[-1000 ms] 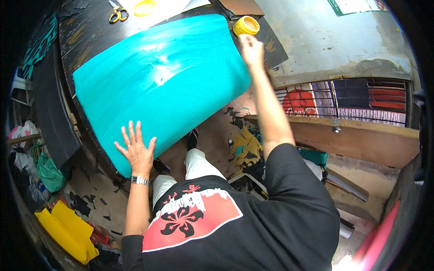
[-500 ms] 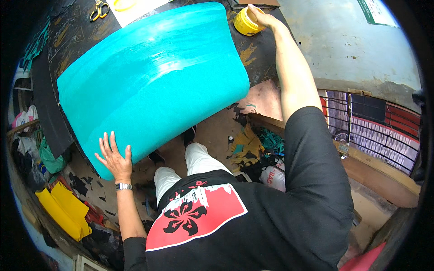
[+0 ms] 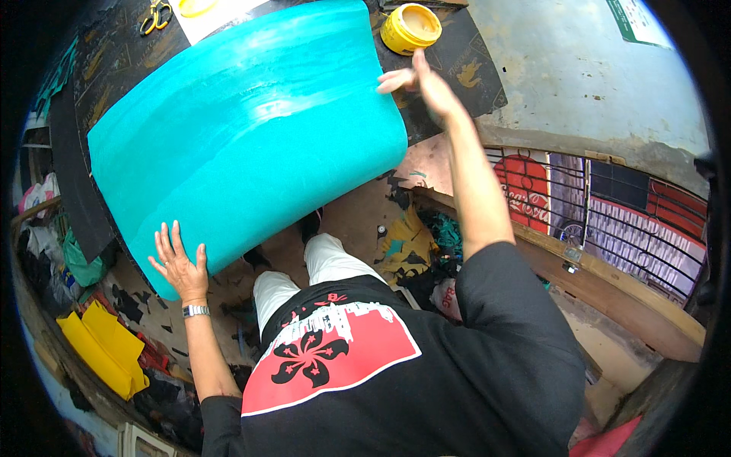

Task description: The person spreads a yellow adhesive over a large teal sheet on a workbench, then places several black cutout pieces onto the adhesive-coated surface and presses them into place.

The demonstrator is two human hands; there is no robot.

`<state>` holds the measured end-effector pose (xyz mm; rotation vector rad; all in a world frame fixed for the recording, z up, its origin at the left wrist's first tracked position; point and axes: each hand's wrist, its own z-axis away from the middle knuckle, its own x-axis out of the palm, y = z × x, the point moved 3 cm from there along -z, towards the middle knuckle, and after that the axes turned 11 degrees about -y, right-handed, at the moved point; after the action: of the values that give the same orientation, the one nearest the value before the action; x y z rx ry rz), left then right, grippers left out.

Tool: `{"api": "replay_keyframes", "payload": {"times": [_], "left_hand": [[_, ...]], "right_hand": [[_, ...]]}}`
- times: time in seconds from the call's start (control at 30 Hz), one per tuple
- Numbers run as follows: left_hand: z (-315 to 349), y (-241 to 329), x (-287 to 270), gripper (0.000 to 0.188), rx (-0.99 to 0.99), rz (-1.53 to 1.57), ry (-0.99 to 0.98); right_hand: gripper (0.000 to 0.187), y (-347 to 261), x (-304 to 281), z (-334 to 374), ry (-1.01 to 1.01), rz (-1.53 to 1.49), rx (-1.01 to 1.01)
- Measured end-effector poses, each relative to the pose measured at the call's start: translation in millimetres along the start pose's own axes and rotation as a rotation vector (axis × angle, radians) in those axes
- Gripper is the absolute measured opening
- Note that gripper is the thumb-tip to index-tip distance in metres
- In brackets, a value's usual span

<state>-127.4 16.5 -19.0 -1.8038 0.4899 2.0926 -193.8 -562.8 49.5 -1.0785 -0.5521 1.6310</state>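
Head view, as I follow it from my end: a dark-topped table (image 3: 483, 80) carries a teal sheet (image 3: 244, 137), whose near edge bends down toward the wearer's white trousers (image 3: 335, 259). Glossy streaks cross the sheet's upper half while the lower part looks matte, so I judge the step in hand to be spreading a coat over it, partly done. Near the sheet's lower left corner I see the left hand (image 3: 182, 268) laid flat, fingers spread and clasping nothing, apparently as a steady. At the right edge is the right hand (image 3: 435, 93); its thumb and fingers look parted, but blur keeps me from telling whether something thin is pinched there, or whether it touches the sheet. An uncovered yellow tub (image 3: 392, 36) of tan paste stands just beyond that edge. I'd say the next move calls for a thin, even stroke inward across the teal, with the left palm guarding against slip.

Around this, I note a barred window (image 3: 601, 213) to the right, a folded yellow sheet (image 3: 101, 350) at lower left, white paper (image 3: 213, 23) by the sheet's far edge, and scissors (image 3: 156, 19) left of the paper. What stands in the way is the tub: so near the right wrist, it could be knocked.
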Motion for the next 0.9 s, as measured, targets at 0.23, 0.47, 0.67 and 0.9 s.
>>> {"api": "replay_keyframes", "payload": {"times": [0.23, 0.47, 0.67, 0.9], "left_hand": [[-1, 1, 0, 0.075, 0.003, -0.024, 0.006], [-1, 3, -3, 0.074, 0.008, 0.001, 0.013], [-1, 2, -2, 0.073, 0.03, 0.027, 0.032], [1, -3, -4, 0.07, 0.07, 0.141, 0.013]], "right_hand": [[0.091, 42, 99, 23, 0.341, 0.783, 0.063], [0.106, 36, 86, 3, 0.335, 0.851, 0.187], [0.108, 7, 155, 0, 0.246, 0.962, 0.043], [0.105, -78, 335, -20, 0.158, 0.793, -0.183]]}}
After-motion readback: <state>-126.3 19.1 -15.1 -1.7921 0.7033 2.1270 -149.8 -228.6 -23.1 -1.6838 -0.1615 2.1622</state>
